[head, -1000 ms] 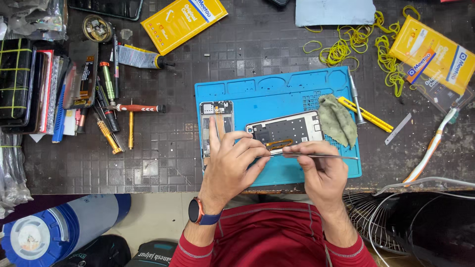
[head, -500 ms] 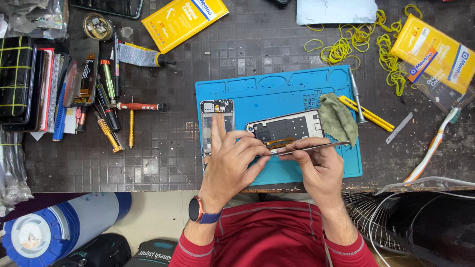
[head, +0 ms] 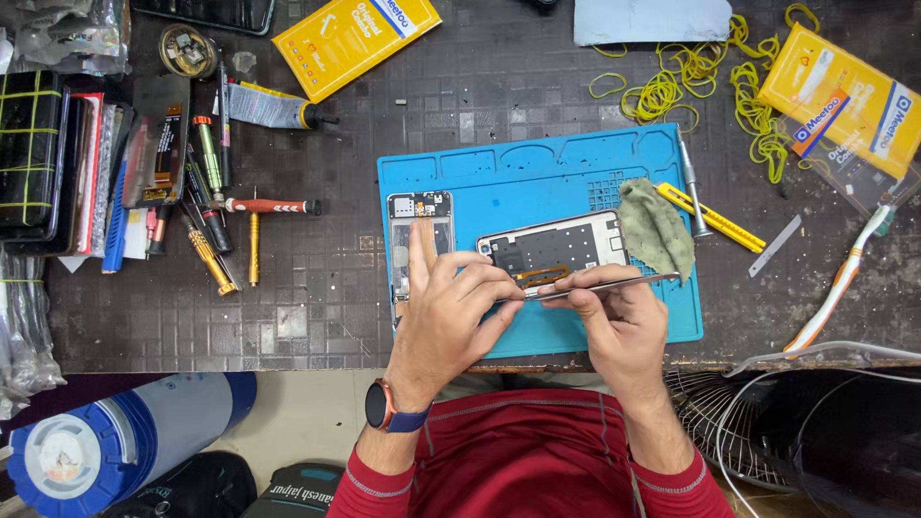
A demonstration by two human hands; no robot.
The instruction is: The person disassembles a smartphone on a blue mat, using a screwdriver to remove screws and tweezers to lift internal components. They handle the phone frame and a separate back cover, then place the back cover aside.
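An opened phone (head: 556, 245) lies back-up on the blue work mat (head: 537, 163), its dark inner parts and an orange flex strip showing. My left hand (head: 451, 312) pinches the phone's near left edge, with its index finger stretched out over a bare phone frame (head: 419, 216) beside it. My right hand (head: 619, 321) grips thin metal tweezers (head: 624, 283). They lie almost level along the phone's near edge, and their tip meets my left fingertips.
On the mat lies a green cloth (head: 657, 225), with a yellow cutter (head: 715, 216) and a silver screwdriver (head: 691, 187) at its right edge. Screwdrivers (head: 259, 206), a glue tube (head: 273, 105), yellow boxes (head: 355, 38), rubber bands (head: 672, 86) and a toothbrush (head: 844, 278) surround it. A fan guard (head: 710, 422) sits below the table edge.
The back end of the tweezers has tilted slightly upward. Both hands stay in nearly the same place over the phone's near edge.
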